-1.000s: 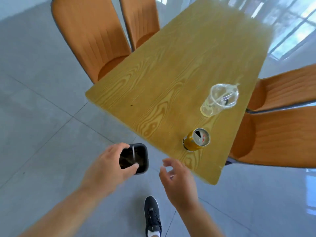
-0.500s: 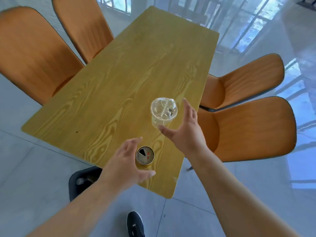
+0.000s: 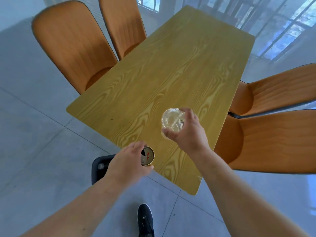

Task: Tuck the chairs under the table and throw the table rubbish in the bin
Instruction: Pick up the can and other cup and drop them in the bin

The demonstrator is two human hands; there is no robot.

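Note:
A wooden table (image 3: 171, 74) fills the middle of the view. Near its front edge stands a yellow drink can (image 3: 147, 156), and my left hand (image 3: 127, 164) is wrapped around its side. Farther in stands a clear plastic cup (image 3: 171, 119) with something small inside it, gripped by my right hand (image 3: 187, 131) from the right. Two orange chairs (image 3: 71, 43) sit pushed in on the left side, and two more orange chairs (image 3: 273, 141) sit on the right. A black bin (image 3: 99, 168) stands on the floor under my left forearm, partly hidden.
Grey tiled floor (image 3: 34, 142) surrounds the table. My black shoe (image 3: 145, 219) stands on it below the table's front edge. Bright windows with railings (image 3: 282, 23) lie behind the far end of the table.
Both hands have moved forward from the bin onto the table. My left hand has closed around the can and my right hand has closed around the cup.

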